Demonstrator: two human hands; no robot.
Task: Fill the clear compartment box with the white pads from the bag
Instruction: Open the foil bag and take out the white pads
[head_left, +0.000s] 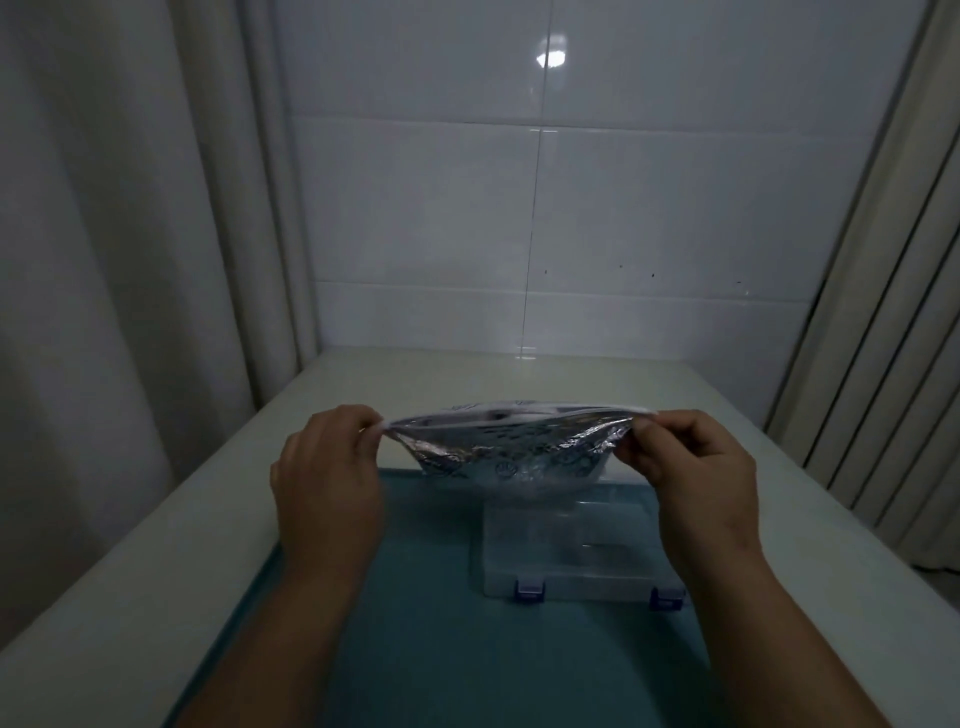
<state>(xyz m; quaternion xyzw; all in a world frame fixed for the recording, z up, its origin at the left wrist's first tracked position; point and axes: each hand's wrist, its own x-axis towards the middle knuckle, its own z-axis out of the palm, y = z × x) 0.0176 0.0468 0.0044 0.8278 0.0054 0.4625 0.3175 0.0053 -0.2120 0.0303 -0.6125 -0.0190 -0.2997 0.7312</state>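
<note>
The left hand (327, 467) and right hand (691, 467) each pinch 1 top corner of the bag (509, 447) between thumb and fingers, pulling its top edge taut. The bag hangs in the air over the far end of the box (576, 551). Its thin, crinkly film looks light, limp and slick, so the firmer top seam is the best hold. The pads inside cannot be made out. The box, with 2 blue latches (529, 591), lies on a teal mat (415, 623).
</note>
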